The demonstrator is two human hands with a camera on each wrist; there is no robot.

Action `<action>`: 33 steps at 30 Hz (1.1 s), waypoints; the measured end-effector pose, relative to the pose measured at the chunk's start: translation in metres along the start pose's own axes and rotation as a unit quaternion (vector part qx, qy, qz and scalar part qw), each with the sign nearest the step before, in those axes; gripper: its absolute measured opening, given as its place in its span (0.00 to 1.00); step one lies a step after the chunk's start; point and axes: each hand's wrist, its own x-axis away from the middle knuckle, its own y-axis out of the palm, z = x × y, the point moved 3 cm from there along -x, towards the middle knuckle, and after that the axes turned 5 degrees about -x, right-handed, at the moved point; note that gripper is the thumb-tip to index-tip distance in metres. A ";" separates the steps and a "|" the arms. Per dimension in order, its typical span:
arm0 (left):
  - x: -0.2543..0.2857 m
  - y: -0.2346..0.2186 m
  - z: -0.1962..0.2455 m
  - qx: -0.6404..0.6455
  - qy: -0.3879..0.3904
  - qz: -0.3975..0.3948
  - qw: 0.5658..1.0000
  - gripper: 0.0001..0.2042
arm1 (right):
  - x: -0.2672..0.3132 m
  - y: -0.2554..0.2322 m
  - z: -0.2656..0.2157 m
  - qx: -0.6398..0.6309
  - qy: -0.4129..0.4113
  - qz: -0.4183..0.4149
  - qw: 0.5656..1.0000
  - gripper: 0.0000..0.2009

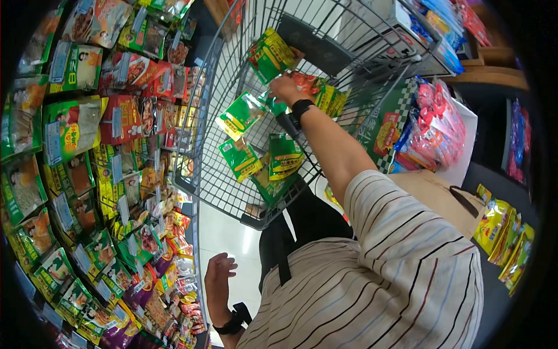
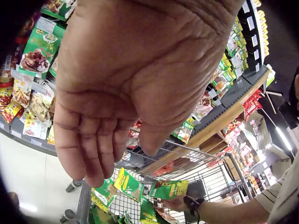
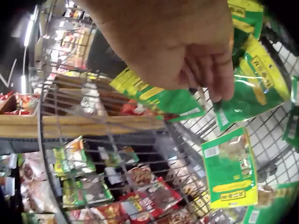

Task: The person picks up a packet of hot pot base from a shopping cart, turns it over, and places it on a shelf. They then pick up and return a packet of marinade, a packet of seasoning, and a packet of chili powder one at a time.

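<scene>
My right hand reaches down into a wire shopping cart. In the right wrist view its fingers are curled, and the fingertips pinch the edge of a green and yellow food packet. Another green and yellow packet lies just beyond the thumb. Around the hand in the cart are several similar packets, among them one to its left and one beyond it. My left hand hangs outside the cart, its fingers loosely bent and holding nothing; its palm fills much of the left wrist view.
Tall shelves of hanging seasoning packets run along the left. Right of the cart stand a white box of pink bagged goods, a brown paper bag and yellow packets. Pale floor shows below the cart.
</scene>
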 end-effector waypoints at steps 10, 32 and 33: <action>-0.028 -0.030 0.030 -0.063 0.225 0.066 0.970 0.22 | 0.127 -0.173 -0.217 -0.661 -0.007 0.018 0.751 0.15; 0.067 -0.150 -0.066 0.337 0.356 -0.032 0.871 0.17 | 0.303 -0.218 -0.545 -0.599 -0.255 0.018 0.759 0.18; 0.072 -0.157 -0.071 0.349 0.362 -0.036 0.864 0.17 | 0.300 -0.215 -0.547 -0.593 -0.248 0.045 0.765 0.17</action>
